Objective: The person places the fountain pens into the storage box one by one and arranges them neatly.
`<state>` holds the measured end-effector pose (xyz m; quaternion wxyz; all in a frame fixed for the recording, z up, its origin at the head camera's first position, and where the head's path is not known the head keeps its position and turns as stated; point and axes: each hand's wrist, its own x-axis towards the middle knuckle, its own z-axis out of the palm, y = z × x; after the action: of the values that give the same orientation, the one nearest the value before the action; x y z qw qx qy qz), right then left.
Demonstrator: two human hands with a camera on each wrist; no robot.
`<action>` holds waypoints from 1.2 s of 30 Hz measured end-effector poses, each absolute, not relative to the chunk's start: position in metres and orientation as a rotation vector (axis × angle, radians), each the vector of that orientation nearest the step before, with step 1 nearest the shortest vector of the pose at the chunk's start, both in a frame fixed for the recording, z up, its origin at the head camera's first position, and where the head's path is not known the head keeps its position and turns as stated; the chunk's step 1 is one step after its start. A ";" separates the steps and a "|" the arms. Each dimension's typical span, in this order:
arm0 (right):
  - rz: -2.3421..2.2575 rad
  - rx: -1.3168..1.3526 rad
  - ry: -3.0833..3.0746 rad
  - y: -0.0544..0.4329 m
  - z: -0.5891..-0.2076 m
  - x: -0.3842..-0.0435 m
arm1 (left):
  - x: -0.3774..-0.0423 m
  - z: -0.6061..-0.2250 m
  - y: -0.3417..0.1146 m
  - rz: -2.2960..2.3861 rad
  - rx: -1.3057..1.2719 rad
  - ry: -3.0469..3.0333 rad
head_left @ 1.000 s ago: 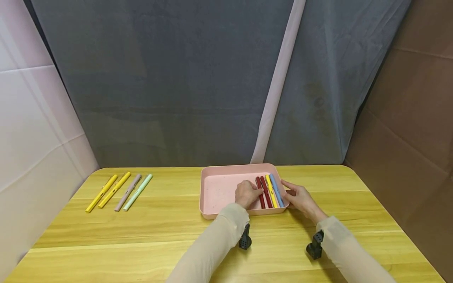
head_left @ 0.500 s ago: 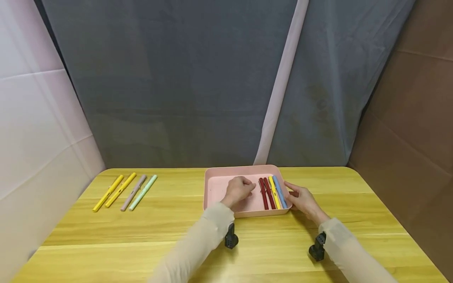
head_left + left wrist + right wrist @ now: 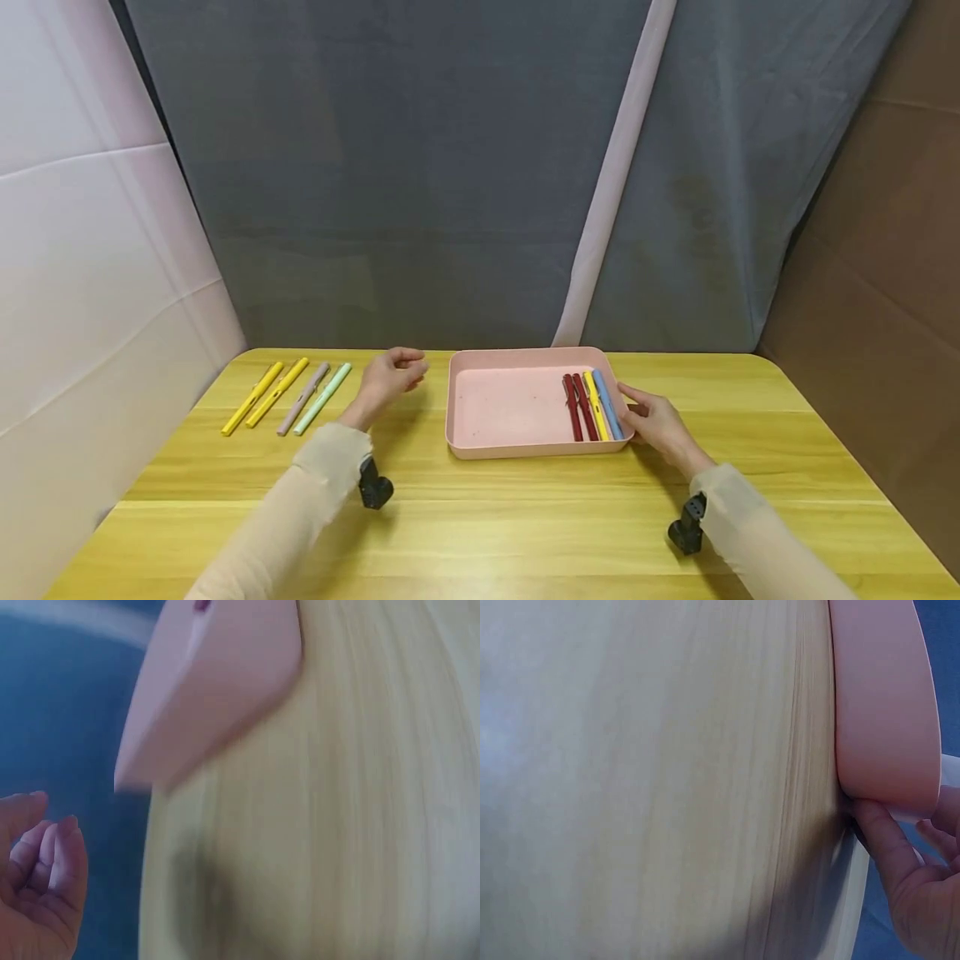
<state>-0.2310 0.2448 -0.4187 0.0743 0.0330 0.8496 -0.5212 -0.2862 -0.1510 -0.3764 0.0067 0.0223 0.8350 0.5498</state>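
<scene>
My left hand (image 3: 386,385) hovers over the table between the tray and the loose pens, fingers loosely curled around nothing; in the left wrist view the same hand (image 3: 41,889) appears at the lower left. A pink tray (image 3: 495,452) holds two dark red pens (image 3: 577,408), a yellow pen (image 3: 597,407) and a blue pen (image 3: 608,405) side by side at its right end. Against the tray's right wall rests my right hand (image 3: 663,427). From the right wrist view, its thumb (image 3: 885,844) touches the tray's lower corner.
Left of my left hand lie two yellow pens (image 3: 252,398), a lilac pen (image 3: 303,399) and a mint green pen (image 3: 322,399), all slanted alike. A grey curtain (image 3: 412,183) hangs behind the wooden table (image 3: 480,525). Cloth walls stand at both sides.
My left hand has left the red pen in the tray and moved left, out over the table. My right hand stays at the tray's right side. The head view has shifted slightly left.
</scene>
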 end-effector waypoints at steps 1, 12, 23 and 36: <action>-1.559 0.102 2.551 0.245 -0.419 -0.231 | -0.286 -0.378 -0.163 1.692 0.068 2.628; -1.547 0.132 2.540 0.245 -0.420 -0.230 | -0.281 -0.389 -0.244 1.323 -0.125 2.962; -1.548 0.144 2.546 0.248 -0.420 -0.228 | -0.279 -0.401 -0.259 1.214 -0.146 3.037; -1.570 0.146 2.526 0.248 -0.419 -0.226 | -0.278 -0.411 -0.263 1.047 -0.155 3.136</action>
<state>-0.2255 0.2476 -0.4188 0.0818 0.0489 0.8454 -0.5256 -0.2785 -0.2633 -0.4106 -0.0841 -0.0467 0.9442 0.3151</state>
